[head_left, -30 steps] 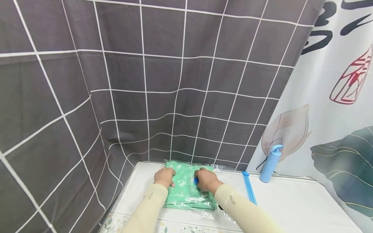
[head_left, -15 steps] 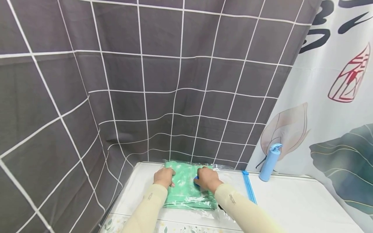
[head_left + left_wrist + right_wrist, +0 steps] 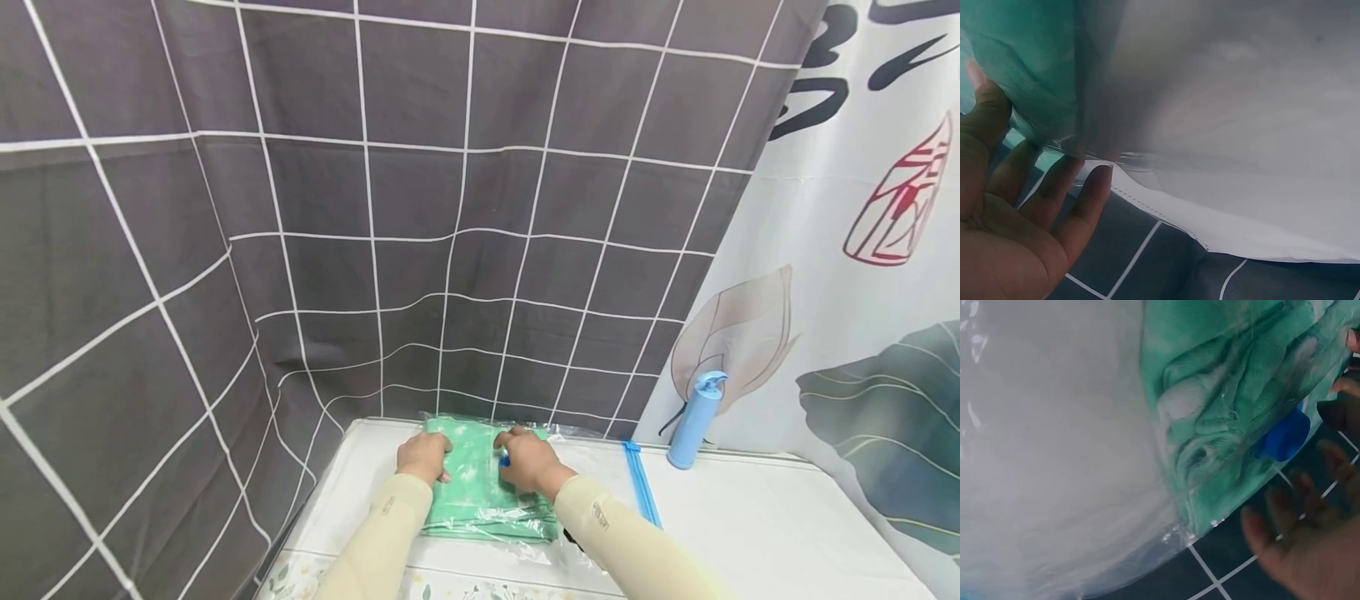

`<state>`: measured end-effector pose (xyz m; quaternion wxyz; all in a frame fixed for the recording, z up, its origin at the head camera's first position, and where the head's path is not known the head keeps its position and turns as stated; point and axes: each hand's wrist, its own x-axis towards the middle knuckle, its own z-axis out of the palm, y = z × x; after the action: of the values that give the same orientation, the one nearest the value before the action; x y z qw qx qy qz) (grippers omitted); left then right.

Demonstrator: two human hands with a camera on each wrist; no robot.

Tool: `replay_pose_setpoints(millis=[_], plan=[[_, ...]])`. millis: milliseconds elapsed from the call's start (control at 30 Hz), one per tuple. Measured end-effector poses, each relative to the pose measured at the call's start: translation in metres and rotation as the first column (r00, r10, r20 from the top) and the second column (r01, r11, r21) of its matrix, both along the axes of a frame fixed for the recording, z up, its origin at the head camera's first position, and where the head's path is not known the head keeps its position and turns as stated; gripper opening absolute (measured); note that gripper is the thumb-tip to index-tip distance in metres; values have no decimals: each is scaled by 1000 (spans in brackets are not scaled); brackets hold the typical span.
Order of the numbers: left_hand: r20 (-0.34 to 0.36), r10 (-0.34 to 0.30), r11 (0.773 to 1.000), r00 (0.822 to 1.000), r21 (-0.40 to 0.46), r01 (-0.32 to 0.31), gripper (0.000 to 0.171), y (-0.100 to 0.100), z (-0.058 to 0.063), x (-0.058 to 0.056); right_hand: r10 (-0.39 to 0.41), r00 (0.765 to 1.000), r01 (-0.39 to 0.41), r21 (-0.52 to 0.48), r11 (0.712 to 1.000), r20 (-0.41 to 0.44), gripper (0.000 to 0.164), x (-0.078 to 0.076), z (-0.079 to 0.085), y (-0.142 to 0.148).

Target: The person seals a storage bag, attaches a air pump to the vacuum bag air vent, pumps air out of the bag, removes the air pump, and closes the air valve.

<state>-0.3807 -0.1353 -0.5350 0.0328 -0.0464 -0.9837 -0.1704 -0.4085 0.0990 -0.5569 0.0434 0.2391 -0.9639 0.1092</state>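
Observation:
A clear plastic storage bag (image 3: 592,461) lies flat, with folded green patterned cloth (image 3: 471,483) inside it. My left hand (image 3: 423,457) rests on the bag's left part; in the left wrist view its thumb and fairly straight fingers touch the plastic near the edge. My right hand (image 3: 529,460) is over the right part of the cloth, around a blue round cap (image 3: 1286,435) on the bag. In the right wrist view the fingers are spread and blurred, with a gap between most of them and the cap. A blue zip slider (image 3: 632,447) sits at the bag's right end.
A light blue hand pump (image 3: 697,421) stands upright at the back right of the white table (image 3: 757,508). Behind the table hangs a dark cloth (image 3: 420,275) with white grid lines. A printed white curtain (image 3: 840,350) hangs at the right.
My right hand has shifted and turned slightly at the blue cap, its fingers loosening and spreading. The left hand and the bag stay in place.

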Motion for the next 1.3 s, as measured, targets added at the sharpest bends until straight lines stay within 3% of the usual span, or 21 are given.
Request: replay_pose_setpoints(millis=[100, 233, 467, 667, 767, 967, 1133, 1300], plan=[[10, 0, 1000, 1000, 9, 0, 61, 1, -3, -1, -112, 993, 111, 36, 993, 43, 36, 26, 30, -6], [18, -5, 1000, 1000, 13, 5, 60, 2, -6, -1, -158, 986, 152, 88, 984, 60, 28, 40, 42, -8], [11, -20, 1000, 1000, 17, 20, 61, 6, 2, 1, -103, 994, 102, 24, 995, 40, 25, 38, 42, 1], [23, -26, 1000, 999, -4, 27, 64, 7, 1, -5, -49, 997, 57, -158, 986, 56, 27, 36, 45, 24], [20, -23, 999, 1000, -30, 23, 62, 7, 0, -6, -35, 991, 70, -276, 959, 128, 29, 40, 47, 45], [34, -22, 999, 999, -46, 24, 60, 5, -2, -5, -137, 953, 245, -426, 871, 270, 32, 57, 44, 105], [38, -23, 998, 999, -58, 25, 61, 3, -2, -7, -271, 914, 389, -461, 798, 303, 32, 75, 45, 168], [19, -28, 999, 999, -46, 29, 59, 2, 3, -6, -395, 864, 497, -400, 770, 313, 31, 88, 41, 229]])
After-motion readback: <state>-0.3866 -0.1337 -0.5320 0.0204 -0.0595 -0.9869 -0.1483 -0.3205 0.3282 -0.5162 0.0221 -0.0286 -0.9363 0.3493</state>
